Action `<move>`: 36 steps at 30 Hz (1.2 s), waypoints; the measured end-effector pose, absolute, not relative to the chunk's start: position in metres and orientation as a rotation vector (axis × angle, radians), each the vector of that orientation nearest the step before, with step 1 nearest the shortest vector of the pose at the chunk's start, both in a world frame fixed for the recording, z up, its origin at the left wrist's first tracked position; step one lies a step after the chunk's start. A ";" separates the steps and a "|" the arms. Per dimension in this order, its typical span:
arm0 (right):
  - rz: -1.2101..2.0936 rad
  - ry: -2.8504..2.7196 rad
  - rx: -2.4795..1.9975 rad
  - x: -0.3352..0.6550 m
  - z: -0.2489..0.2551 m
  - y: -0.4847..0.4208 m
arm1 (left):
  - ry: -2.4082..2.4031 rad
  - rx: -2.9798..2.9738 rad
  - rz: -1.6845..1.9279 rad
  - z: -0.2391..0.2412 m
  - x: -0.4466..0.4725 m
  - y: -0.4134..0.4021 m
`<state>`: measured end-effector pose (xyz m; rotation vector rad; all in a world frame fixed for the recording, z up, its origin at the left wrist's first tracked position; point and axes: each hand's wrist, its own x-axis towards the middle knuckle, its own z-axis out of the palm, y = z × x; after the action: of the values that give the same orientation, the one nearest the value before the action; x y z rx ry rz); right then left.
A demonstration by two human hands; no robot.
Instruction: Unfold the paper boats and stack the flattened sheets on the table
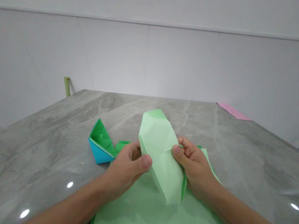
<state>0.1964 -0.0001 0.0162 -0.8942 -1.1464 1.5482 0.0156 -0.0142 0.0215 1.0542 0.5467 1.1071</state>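
A folded piece of light green paper (159,147) is held up at a tilt between my two hands, over a large light green sheet (145,219). My left hand (132,165) grips its left edge, thumb on the near side and fingers behind. On the right edge, my right hand (191,160) pinches the paper between thumb and fingers. A darker green layer shows along the folded paper's lower right side. Left of my left hand stands a folded paper boat (101,148), blue outside and green inside; my forearm is close to it.
All this is on a grey marbled table (51,135). A pink sheet (234,111) lies at the far right edge by the white wall (179,60). Some darker green paper (121,145) shows behind my left hand. A pale green strip (66,86) stands beyond the far left edge.
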 end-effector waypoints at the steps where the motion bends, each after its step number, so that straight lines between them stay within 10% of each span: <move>1: 1.494 -1.190 -0.926 0.197 0.014 0.000 | 0.529 0.994 1.083 0.018 0.019 -0.016; 36: 1.717 -0.953 -0.742 0.196 0.018 -0.001 | 0.311 0.558 0.950 0.030 0.000 -0.014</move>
<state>0.1964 -0.0007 0.0181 -0.7419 -0.9529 1.7168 0.0002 -0.0144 0.0304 0.5577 0.3107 0.9497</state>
